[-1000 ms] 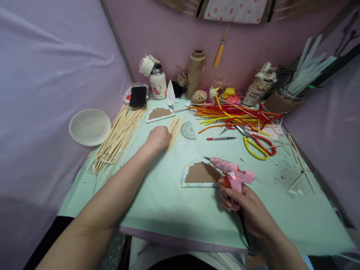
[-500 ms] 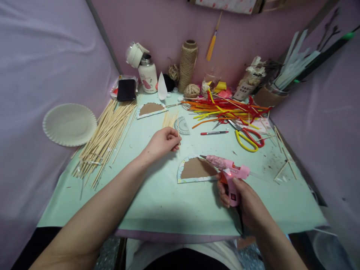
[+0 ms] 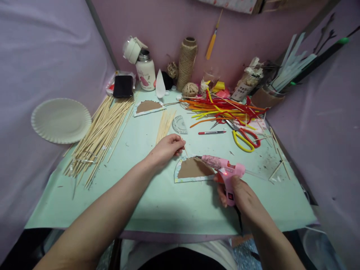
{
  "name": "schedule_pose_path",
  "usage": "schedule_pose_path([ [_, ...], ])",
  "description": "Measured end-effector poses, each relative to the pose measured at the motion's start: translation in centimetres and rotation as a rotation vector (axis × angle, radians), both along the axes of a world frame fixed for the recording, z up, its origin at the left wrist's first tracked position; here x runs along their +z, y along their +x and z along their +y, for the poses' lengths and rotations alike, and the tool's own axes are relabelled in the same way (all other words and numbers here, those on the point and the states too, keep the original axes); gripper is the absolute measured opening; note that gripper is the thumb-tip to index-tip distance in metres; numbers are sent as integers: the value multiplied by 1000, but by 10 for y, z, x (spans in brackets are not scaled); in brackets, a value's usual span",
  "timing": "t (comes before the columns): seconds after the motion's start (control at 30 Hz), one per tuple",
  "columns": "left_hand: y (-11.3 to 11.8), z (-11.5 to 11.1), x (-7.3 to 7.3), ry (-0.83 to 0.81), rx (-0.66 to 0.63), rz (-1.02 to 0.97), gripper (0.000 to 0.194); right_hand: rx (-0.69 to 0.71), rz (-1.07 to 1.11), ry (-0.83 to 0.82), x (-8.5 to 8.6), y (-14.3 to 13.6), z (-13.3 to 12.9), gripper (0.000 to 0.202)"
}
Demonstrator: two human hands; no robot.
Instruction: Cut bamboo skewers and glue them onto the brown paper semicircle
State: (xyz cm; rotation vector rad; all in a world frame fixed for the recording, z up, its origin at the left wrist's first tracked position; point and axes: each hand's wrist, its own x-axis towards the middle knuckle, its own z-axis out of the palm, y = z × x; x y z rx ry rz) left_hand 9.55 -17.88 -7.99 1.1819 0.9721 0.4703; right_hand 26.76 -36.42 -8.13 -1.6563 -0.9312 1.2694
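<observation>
My left hand point(image 3: 172, 148) pinches a thin wooden stick point(image 3: 186, 151), whose lower end points at the top edge of a brown half-round cardboard piece point(image 3: 194, 168) with a pale blue border. In my right hand point(image 3: 236, 191) is a pink glue gun point(image 3: 222, 165), its nozzle over the upper edge of the same piece. Short sticks point(image 3: 165, 125) lie behind my left hand, beside a clear protractor point(image 3: 179, 124). Another bordered half-round piece point(image 3: 148, 107) lies further back.
Long wooden sticks point(image 3: 104, 135) and a white paper plate point(image 3: 61, 120) lie at the left. Scissors point(image 3: 244, 139), a red marker point(image 3: 212, 132) and red, orange and yellow pipe cleaners point(image 3: 225, 108) are at the right. A bottle point(image 3: 146, 73) and twine spool point(image 3: 187, 62) stand behind.
My left hand has moved slightly right and nearer, bringing the stick's end to the cardboard's top edge. The view has shifted a little, and the glue gun remains over the piece.
</observation>
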Motion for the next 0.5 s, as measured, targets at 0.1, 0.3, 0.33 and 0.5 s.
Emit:
schedule_pose_path([
  [0.1,-11,-2,-1,-16,-78,0,14,13,-45,8,1,-2,4,64],
  [0.3,-16,-3,1,8,-221,58,11,20,-112,-20,8,-6,9,63],
  [0.33,-16,-3,1,-7,-230,56,11,20,-122,-24,8,-5,9,62],
  [0.5,-16,-3,3,-37,-237,57,12,42,-125,-34,4,-5,10,61],
])
